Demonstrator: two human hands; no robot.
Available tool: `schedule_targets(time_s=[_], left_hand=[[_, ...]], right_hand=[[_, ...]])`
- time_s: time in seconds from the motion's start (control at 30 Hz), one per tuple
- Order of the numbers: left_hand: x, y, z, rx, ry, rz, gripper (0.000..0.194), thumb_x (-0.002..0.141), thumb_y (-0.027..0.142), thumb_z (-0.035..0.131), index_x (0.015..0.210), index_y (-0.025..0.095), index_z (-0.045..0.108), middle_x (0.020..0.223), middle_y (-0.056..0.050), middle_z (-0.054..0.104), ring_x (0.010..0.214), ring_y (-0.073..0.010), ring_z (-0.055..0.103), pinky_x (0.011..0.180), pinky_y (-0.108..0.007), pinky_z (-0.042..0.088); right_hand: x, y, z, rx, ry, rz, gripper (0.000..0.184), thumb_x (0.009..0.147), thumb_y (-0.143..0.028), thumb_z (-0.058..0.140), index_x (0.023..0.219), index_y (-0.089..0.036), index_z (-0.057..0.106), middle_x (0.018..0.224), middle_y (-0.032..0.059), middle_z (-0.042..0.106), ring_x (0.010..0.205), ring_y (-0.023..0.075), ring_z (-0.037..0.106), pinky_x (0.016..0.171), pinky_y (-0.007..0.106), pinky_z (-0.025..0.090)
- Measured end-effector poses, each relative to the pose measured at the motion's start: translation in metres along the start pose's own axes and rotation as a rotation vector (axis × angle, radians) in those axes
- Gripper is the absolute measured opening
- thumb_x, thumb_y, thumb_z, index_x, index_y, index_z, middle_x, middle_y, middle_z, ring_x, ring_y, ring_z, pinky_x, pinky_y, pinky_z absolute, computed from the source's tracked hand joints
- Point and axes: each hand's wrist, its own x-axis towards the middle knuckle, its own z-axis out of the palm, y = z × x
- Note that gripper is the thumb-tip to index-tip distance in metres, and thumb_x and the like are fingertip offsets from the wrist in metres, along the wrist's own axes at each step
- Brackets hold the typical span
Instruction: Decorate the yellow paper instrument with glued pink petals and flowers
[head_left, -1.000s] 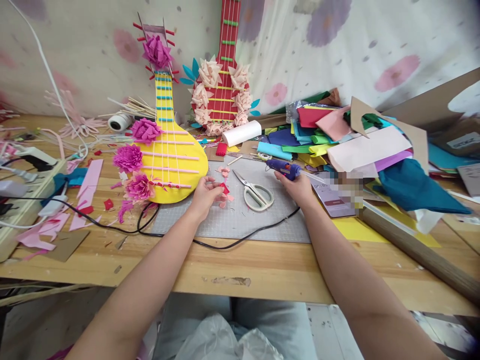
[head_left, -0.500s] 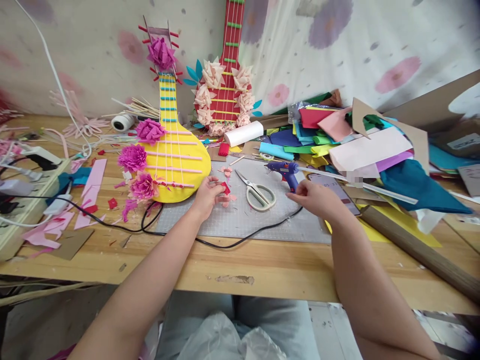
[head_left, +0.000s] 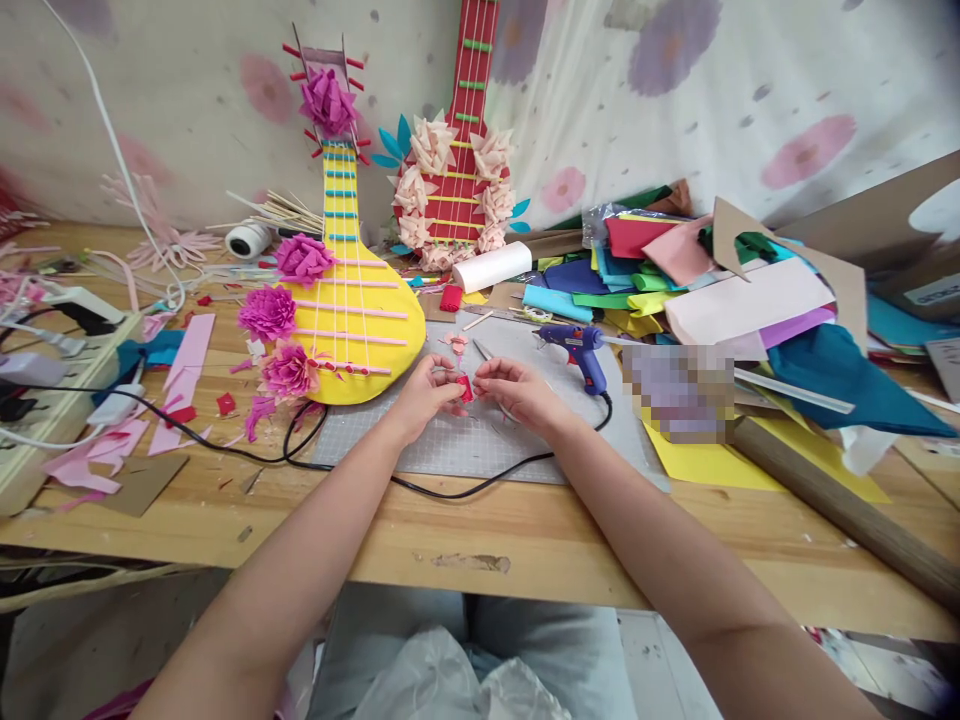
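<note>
Between the thumb and fingers of my left hand is a small piece of red crepe paper. My right hand is close to the red piece on its right side, thumb and fingertips pinched together; what they hold, if anything, is too small to make out. Scissors lie mostly hidden under my right hand. The blue glue gun rests on the grey cutting mat beyond that hand. Small pink paper petals lie just behind my left hand.
A yellow paper lute with magenta flowers stands at left, a red one behind it. Coloured papers pile up at back right. A black cord crosses the mat's front. A power strip lies far left.
My right hand has let go of the glue gun and moved left to the red paper, now covering most of the scissors. My left hand has shifted slightly right with the red piece.
</note>
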Motion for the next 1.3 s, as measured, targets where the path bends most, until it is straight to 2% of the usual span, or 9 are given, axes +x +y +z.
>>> schedule_targets(time_s=[0.27,0.47,0.6,1.1,1.3], left_hand=[[0.0,-0.002,0.001,0.041,-0.011,0.004,0.041,0.058,0.017,0.069,0.088,0.019,0.04,0.072,0.004,0.057,0.062,-0.0114,0.06,0.048,-0.024,0.052],[0.001,0.0,-0.002,-0.008,-0.018,-0.019,0.042,0.058,0.018,0.07,0.088,0.019,0.041,0.069,0.005,0.058,0.058,-0.0102,0.059,0.048,-0.024,0.052],[0.001,0.001,-0.003,-0.033,0.001,-0.048,0.042,0.057,0.018,0.07,0.086,0.019,0.04,0.07,0.003,0.061,0.055,-0.0105,0.059,0.046,-0.024,0.051],[0.002,0.0,-0.001,-0.012,0.02,-0.033,0.045,0.056,0.022,0.073,0.083,0.019,0.038,0.069,0.005,0.059,0.056,-0.0093,0.058,0.048,-0.023,0.051],[0.001,0.0,-0.001,0.029,-0.014,-0.025,0.046,0.056,0.021,0.073,0.087,0.019,0.04,0.072,0.005,0.059,0.057,-0.0091,0.057,0.048,-0.024,0.051]], right_hand=[[0.0,0.012,-0.004,0.02,-0.007,-0.034,0.034,0.057,-0.026,0.075,0.083,-0.019,0.054,0.079,-0.0013,0.061,0.07,0.0096,0.058,0.071,0.027,0.047],[-0.001,0.018,0.001,-0.138,-0.042,-0.202,0.034,0.058,-0.026,0.074,0.082,-0.021,0.05,0.079,-0.0018,0.057,0.074,0.011,0.056,0.074,0.029,0.047],[-0.001,0.019,0.003,-0.158,-0.055,-0.235,0.038,0.059,-0.03,0.074,0.085,-0.022,0.048,0.081,-0.0011,0.056,0.075,0.012,0.056,0.074,0.03,0.048],[0.002,0.025,0.003,-0.105,0.015,-0.198,0.042,0.058,-0.035,0.076,0.084,-0.023,0.046,0.078,-0.0027,0.057,0.073,0.0111,0.056,0.073,0.029,0.047],[0.003,0.024,0.005,-0.077,0.05,-0.189,0.044,0.057,-0.035,0.077,0.084,-0.022,0.045,0.075,-0.0039,0.057,0.071,0.0097,0.056,0.072,0.028,0.047]])
